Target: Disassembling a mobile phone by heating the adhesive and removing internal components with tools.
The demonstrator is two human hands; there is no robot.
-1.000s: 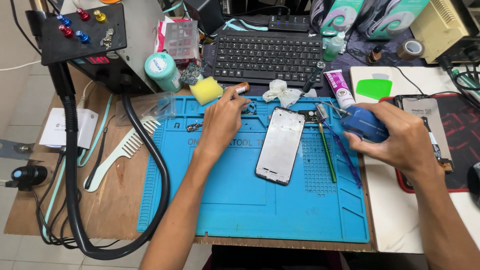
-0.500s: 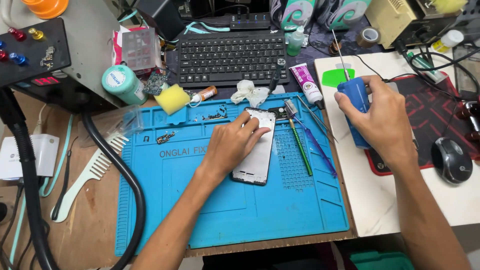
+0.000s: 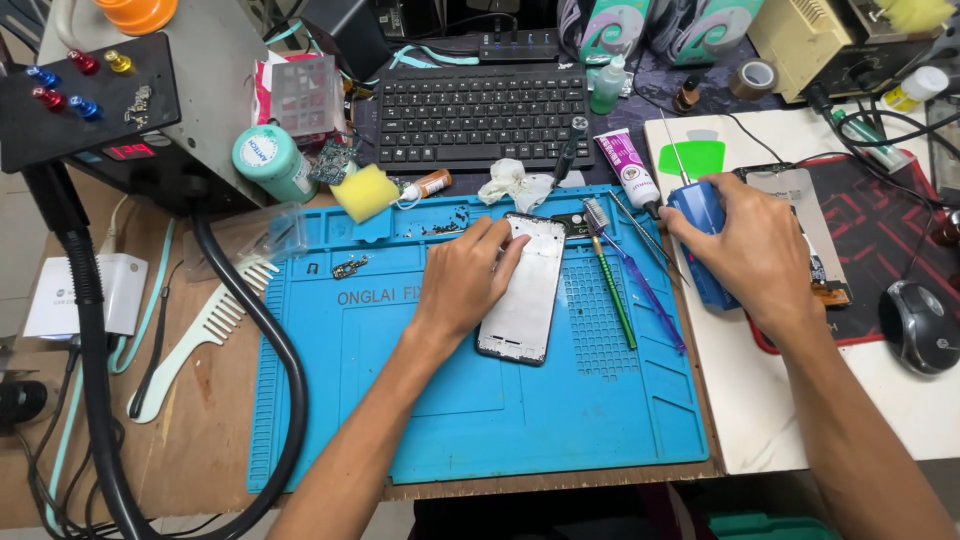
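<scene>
A phone frame is steadied on the blue mat while a blue tool is gripped at centre right.

The phone frame (image 3: 525, 290), stripped of its screen, is pressed flat at mid-frame by the left hand (image 3: 468, 275); reassembly looks unfinished. The blue tool (image 3: 702, 240) is clasped by the right hand (image 3: 748, 250). Farther up, tiny parts are held in a clear box (image 3: 308, 95), upper left.

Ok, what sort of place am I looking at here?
Most likely a phone repair bench: a blue repair mat with a phone frame under the left hand, and loose tweezers.
</scene>
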